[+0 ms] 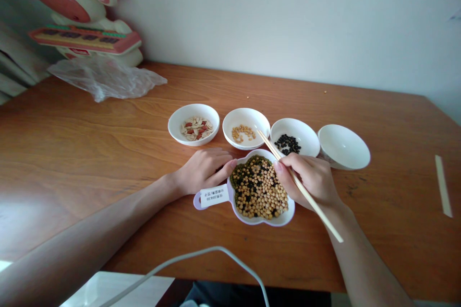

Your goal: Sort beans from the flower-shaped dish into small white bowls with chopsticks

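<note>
My right hand (311, 180) is closed around a pair of wooden chopsticks (306, 194). Their tips lie over the right rim of a white bowl with a few yellow beans (243, 132); I cannot make out anything between them. My left hand (207, 170) lies on the table with its fingers stretched out, the thumb touching the edge of a lobed white dish with a purple rim (291, 211). Mixed yellow, black and green beans (261, 184) fill this dish, and a paper label (215, 195) sits on its handle.
Behind the dish, a bowl of pale and reddish nuts or seeds (196, 128), a bowl of black beans (288, 144) and a bare white bowl (345, 146) flank the yellow-bean bowl. A plastic bag (108, 79) and rabbit-shaped toy (90, 38) stand back left. A cable (216, 249) crosses in front.
</note>
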The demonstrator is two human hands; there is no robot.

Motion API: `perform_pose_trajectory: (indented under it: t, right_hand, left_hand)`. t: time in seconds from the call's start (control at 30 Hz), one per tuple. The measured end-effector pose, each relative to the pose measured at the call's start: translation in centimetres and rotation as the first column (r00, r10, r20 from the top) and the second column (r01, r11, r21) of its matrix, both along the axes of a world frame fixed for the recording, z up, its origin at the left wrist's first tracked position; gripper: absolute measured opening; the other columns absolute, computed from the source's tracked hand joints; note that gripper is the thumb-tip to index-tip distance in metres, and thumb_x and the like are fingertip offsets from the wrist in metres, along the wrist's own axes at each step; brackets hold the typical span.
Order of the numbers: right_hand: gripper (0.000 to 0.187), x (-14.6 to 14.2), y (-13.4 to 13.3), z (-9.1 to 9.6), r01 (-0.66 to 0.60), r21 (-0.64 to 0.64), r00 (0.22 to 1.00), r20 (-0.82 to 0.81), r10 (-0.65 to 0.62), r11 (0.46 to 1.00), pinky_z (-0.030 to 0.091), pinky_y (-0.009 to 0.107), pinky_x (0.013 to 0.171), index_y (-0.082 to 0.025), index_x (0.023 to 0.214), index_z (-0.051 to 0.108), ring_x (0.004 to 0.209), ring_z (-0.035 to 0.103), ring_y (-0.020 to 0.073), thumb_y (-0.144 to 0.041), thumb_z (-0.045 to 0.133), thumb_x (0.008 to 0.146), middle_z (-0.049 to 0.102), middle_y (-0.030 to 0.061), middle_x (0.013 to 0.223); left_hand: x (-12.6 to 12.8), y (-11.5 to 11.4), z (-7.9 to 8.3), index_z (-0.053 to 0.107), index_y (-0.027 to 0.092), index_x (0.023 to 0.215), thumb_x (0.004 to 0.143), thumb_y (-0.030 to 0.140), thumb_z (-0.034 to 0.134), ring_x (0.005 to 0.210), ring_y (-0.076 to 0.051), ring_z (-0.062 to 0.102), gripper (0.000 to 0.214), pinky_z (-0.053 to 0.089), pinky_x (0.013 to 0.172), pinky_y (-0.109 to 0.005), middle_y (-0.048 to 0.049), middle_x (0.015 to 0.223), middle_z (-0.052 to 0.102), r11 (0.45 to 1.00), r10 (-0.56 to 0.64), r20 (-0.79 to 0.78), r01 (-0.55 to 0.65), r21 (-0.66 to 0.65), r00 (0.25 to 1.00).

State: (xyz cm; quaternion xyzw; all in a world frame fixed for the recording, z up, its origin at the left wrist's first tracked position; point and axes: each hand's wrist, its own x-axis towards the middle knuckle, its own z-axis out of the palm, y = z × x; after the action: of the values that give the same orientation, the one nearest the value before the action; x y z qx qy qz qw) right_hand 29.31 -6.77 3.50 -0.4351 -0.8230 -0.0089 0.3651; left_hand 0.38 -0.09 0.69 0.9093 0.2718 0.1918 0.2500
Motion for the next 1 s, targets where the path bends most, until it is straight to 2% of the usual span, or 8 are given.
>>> perform_pose_trajectory:
  t: [0.23,0.37,0.47,0.57,0.7,0.8,0.9,1.0]
  right_hand:
    - [0.034,-0.1,0.1,0.1,0.007,0.007,1.0,0.02,-0.007,1.0,0.039,0.031,0.053,-0.024,0.072,0.049,0.049,0.048,0.0117,-0.018,0.063,0.102,0.053,-0.0046,0.057]
    - [0.035,-0.1,0.1,0.2,0.013,0.006,1.0,0.018,-0.013,1.0,0.038,0.032,0.052,-0.025,0.07,0.048,0.048,0.047,0.0122,-0.019,0.063,0.102,0.053,-0.0044,0.056]
    - [0.029,0.1,0.0,0.0,-0.013,-0.028,1.0,-0.028,0.012,1.0,0.043,0.032,0.055,-0.024,0.075,0.056,0.052,0.056,0.0139,-0.019,0.06,0.103,0.062,-0.002,0.061]
    - [0.025,0.3,-0.3,-0.5,-0.075,-0.104,0.984,-0.171,0.056,0.992,0.05,0.033,0.061,-0.024,0.09,0.068,0.062,0.066,0.0163,-0.023,0.051,0.108,0.07,0.0007,0.071]
    - [0.038,0.0,-0.5,-1.5,-0.05,-0.125,0.897,-0.442,-0.011,0.991,0.05,0.035,0.059,-0.025,0.102,0.075,0.061,0.063,0.0183,-0.044,0.044,0.112,0.07,0.0026,0.074]
    - [0.05,-0.3,-0.4,-1.5,-0.017,-0.124,0.779,-0.623,-0.065,0.992,0.046,0.036,0.054,-0.024,0.096,0.077,0.061,0.06,0.0193,-0.058,0.044,0.11,0.072,0.0061,0.079]
    - [0.056,-0.3,-0.3,-0.9,0.005,-0.172,0.684,-0.718,-0.129,0.985,0.038,0.034,0.048,-0.024,0.086,0.078,0.054,0.052,0.0171,-0.063,0.044,0.109,0.067,0.0057,0.073]
    - [0.061,-0.2,-0.4,0.0,-0.02,-0.251,0.644,-0.744,-0.18,0.968,0.031,0.034,0.045,-0.023,0.075,0.076,0.049,0.046,0.0159,-0.06,0.043,0.109,0.06,0.0041,0.06]
  left_hand:
    - [-0.2,0.0,-0.3,0.057,0.019,0.081,0.118,0.037,0.035,0.072,-0.018,0.059,0.047,0.044,0.073,-0.033,-0.0037,0.077,0.064,1.0,-0.002,-0.004,0.002,0.003,1.0]
    - [-0.1,0.0,-0.2,0.058,0.019,0.082,0.118,0.037,0.035,0.072,-0.018,0.059,0.047,0.044,0.073,-0.034,-0.0042,0.079,0.066,1.0,-0.004,-0.005,0.004,0.001,1.0]
    - [-0.1,-0.1,-0.1,0.059,0.018,0.083,0.118,0.037,0.034,0.072,-0.017,0.06,0.047,0.045,0.073,-0.034,-0.0046,0.08,0.067,1.0,-0.003,-0.007,0.003,-0.001,1.0]
    - [-0.1,-0.1,-0.1,0.059,0.019,0.082,0.118,0.037,0.035,0.071,-0.017,0.06,0.047,0.045,0.072,-0.033,-0.0044,0.078,0.067,1.0,-0.001,-0.009,0.001,0.003,1.0]
    - [-0.1,0.0,-0.2,0.058,0.019,0.08,0.118,0.038,0.035,0.069,-0.017,0.057,0.048,0.043,0.07,-0.033,-0.0038,0.076,0.065,1.0,0.008,-0.006,-0.008,0.017,1.0]
    - [-0.1,0.0,-0.1,0.057,0.019,0.079,0.118,0.038,0.035,0.069,-0.017,0.057,0.048,0.043,0.07,-0.033,-0.0036,0.076,0.064,1.0,0.001,-0.007,-0.001,0.017,1.0]
    - [-0.1,0.0,-0.1,0.057,0.019,0.08,0.118,0.037,0.034,0.07,-0.017,0.057,0.048,0.043,0.071,-0.033,-0.0034,0.076,0.064,1.0,-0.003,-0.007,0.003,0.016,1.0]
    - [-0.1,0.0,-0.2,0.057,0.019,0.08,0.118,0.037,0.035,0.07,-0.017,0.057,0.047,0.043,0.071,-0.034,-0.0035,0.076,0.064,1.0,-0.005,-0.004,0.005,0.017,1.0]
